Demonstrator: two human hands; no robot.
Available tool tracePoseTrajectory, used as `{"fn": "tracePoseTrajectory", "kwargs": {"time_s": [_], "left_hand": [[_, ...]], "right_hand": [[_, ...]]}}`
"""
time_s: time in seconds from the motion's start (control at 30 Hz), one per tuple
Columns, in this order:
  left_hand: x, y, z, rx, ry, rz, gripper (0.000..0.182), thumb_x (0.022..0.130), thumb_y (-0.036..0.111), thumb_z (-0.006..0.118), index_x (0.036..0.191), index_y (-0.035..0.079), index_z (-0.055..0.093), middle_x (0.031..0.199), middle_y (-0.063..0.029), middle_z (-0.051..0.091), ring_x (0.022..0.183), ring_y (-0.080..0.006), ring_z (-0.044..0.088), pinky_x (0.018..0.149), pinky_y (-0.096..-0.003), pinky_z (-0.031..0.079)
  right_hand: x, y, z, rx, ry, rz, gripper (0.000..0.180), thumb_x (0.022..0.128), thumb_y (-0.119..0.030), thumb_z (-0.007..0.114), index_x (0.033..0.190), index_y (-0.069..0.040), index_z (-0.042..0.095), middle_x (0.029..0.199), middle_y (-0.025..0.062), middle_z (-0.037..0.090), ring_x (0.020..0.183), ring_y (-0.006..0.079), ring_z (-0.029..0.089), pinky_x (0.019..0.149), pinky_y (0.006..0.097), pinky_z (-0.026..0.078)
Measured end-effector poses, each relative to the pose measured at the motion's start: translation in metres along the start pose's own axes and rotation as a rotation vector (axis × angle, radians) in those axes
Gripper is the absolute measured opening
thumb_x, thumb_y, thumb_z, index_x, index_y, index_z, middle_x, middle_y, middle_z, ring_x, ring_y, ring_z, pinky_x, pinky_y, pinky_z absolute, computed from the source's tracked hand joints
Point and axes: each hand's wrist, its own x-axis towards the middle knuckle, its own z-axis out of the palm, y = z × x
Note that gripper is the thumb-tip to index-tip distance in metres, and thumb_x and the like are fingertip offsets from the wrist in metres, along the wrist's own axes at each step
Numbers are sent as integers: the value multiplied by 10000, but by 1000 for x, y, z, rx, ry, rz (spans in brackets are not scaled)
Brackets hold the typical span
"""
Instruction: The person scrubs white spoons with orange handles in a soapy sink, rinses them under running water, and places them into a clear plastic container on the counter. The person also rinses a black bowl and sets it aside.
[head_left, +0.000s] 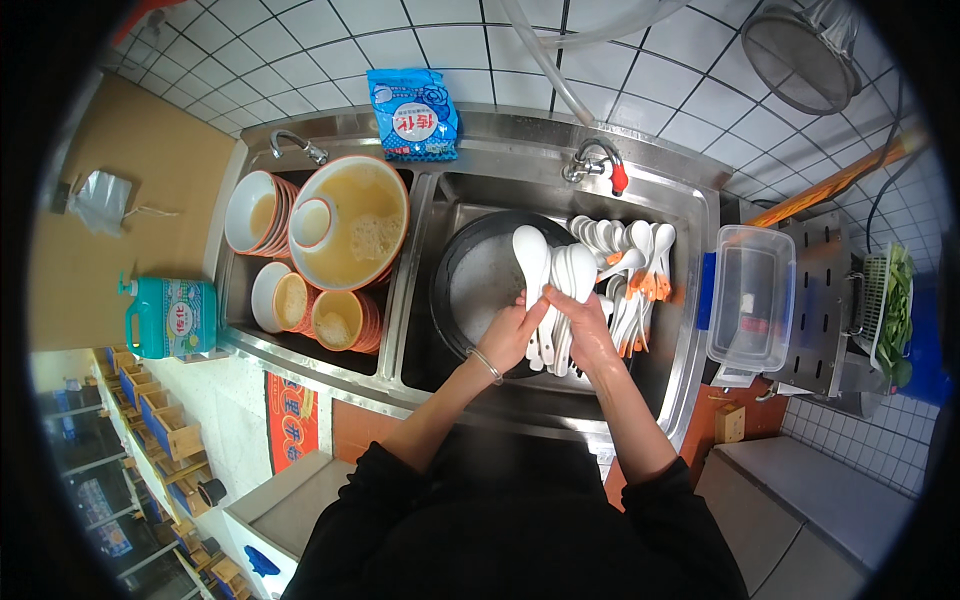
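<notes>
Both my hands are over the right sink basin, gripping a bunch of white soup spoons. My left hand, with a bracelet at the wrist, holds a spoon at the bunch's left side. My right hand is closed around the handles of the rest. Below and to the left sits a round black basin with foamy water. Many more white spoons, some with orange handle ends, lie in groups on the right side of the sink. Part of the bunch is hidden by my fingers.
Stacked orange-rimmed bowls and a large bowl of cloudy liquid fill the left basin. A blue detergent bag stands behind, near a red-tipped faucet. Right of the sink is a clear plastic box; a green pump jug stands left.
</notes>
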Motion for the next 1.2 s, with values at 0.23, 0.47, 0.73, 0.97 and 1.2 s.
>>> {"fn": "tracePoseTrajectory", "kwargs": {"time_s": [0.23, 0.47, 0.73, 0.97, 1.2], "left_hand": [[11, 5, 1, -369, -116, -150, 498, 1020, 401, 397, 1035, -38, 630, 851, -55, 657, 787, -145, 616, 746, -268, 468], [5, 3, -6, -321, -196, -46, 294, 1000, 237, 499, 1096, -19, 605, 923, -19, 639, 863, -90, 579, 762, -249, 474], [8, 18, -22, -383, -612, -103, 272, 1002, 234, 477, 1168, 27, 538, 1025, -33, 625, 908, -121, 629, 753, -264, 544], [2, 15, 20, -190, -769, -51, 306, 1006, 226, 466, 1196, -11, 499, 1013, -111, 651, 931, -176, 641, 830, -305, 528], [-10, -35, -51, 254, 226, 198, 233, 847, 28, 542, 1072, 35, 602, 983, -157, 644, 935, -323, 629, 799, -383, 506]], "right_hand": [[-5, -2, 3, -11, 157, -86, 312, 889, -42, 572, 1178, 72, 540, 1057, 196, 655, 939, 256, 672, 832, 363, 543], [-3, -2, 9, 71, -17, -71, 343, 897, -52, 547, 1203, 99, 506, 1073, 230, 647, 956, 293, 666, 848, 385, 544], [-9, -12, -3, -5, -249, 16, 494, 794, -97, 699, 1230, 52, 519, 1109, 163, 636, 993, 246, 640, 854, 356, 539], [-27, -26, -44, -55, 195, -51, 396, 781, -19, 701, 1138, 65, 553, 925, 142, 644, 765, 198, 643, 724, 332, 552], [12, -16, -171, -1013, 340, -58, 283, 718, 11, 684, 984, 40, 591, 847, 141, 668, 773, 239, 651, 758, 343, 502]]}}
